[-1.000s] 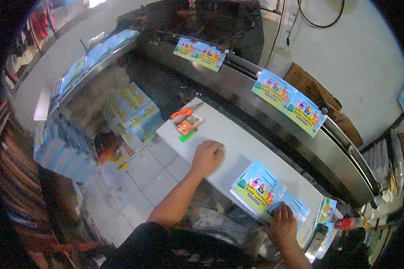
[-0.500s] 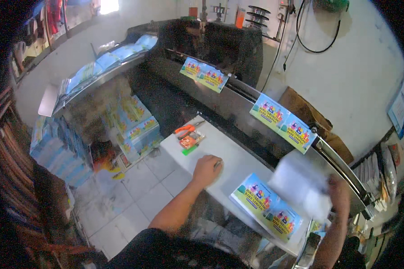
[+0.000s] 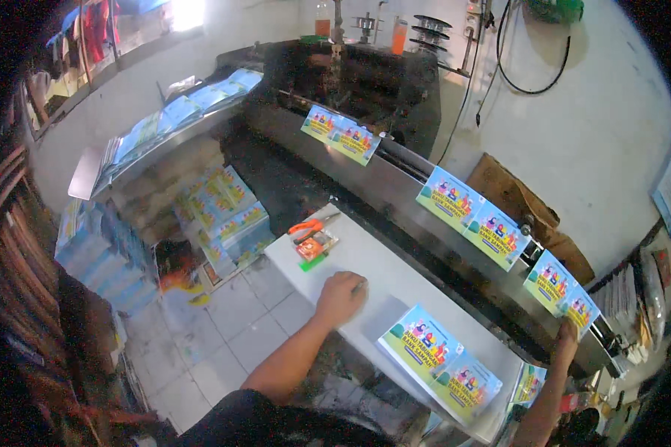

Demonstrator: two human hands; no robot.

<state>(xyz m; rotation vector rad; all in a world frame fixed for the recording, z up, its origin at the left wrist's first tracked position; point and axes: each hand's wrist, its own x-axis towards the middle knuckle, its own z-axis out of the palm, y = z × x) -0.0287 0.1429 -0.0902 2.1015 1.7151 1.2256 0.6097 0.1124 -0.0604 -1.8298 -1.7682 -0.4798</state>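
Note:
My right hand [image 3: 566,332] pinches the lower edge of a printed booklet cover sheet [image 3: 552,284], blue and yellow-green with cartoon figures, which lies against the long metal rail [image 3: 466,240] of a machine. My left hand [image 3: 341,298] rests on the white tabletop [image 3: 373,276] with its fingers curled in; a small dark thing shows at the fingertips, too little to name. Between my arms, a stack of matching sheets [image 3: 441,365] sits on the table. Farther up the rail hang two more such sheets, a middle one [image 3: 473,217] and a far one [image 3: 341,135].
Orange-handled pliers [image 3: 309,226], a small orange pack [image 3: 314,246] and a green piece [image 3: 313,263] lie at the table's far left end. Printed stacks [image 3: 101,253] stand on the tiled floor. A metal chute [image 3: 89,171] at the left carries several booklets.
My right hand has carried a sheet, blurred before, from above the table rightward onto the rail. The left hand stays on the tabletop, while the view has shifted slightly.

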